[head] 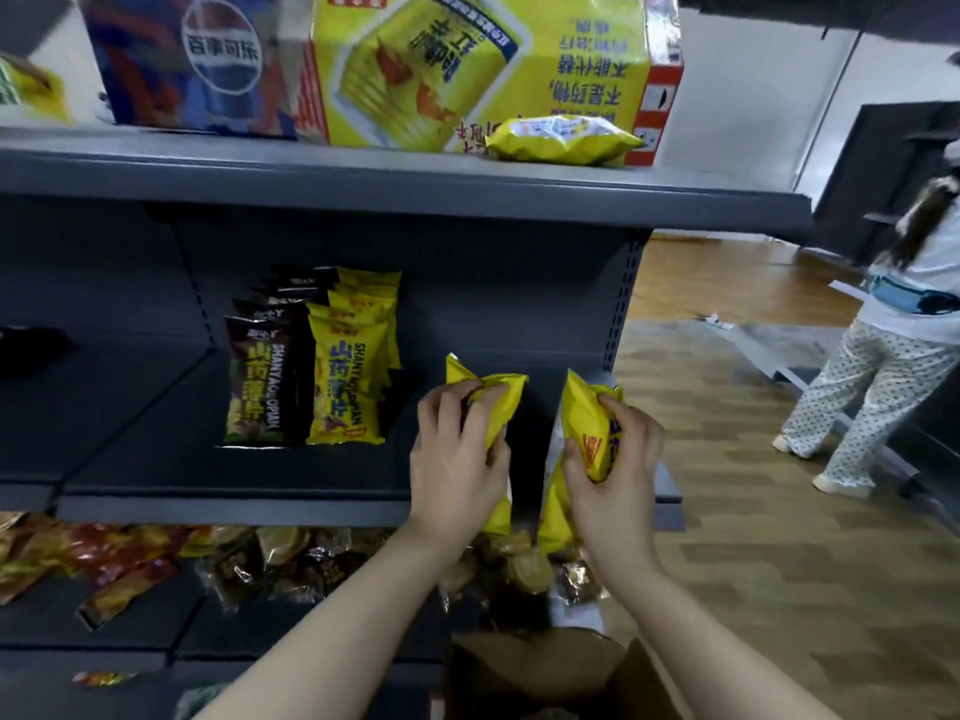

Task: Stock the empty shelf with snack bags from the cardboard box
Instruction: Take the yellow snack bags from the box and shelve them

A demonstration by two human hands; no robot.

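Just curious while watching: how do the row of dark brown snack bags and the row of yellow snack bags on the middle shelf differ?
The dark brown snack bags are dark with yellow lettering; the yellow snack bags are bright yellow with blue lettering. The brown row stands to the left, the yellow row beside it on the right. Both rows stand upright, one bag behind another, on the grey metal shelf.

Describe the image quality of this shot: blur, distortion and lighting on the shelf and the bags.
Head view: wide-angle distortion bows the top shelf edge and stretches the corners; the cardboard box at the bottom is blurred, the lower-shelf snacks soft; left hand and right hand grip yellow bags reasonably sharply; the shelf interior is dim, the floor brighter.
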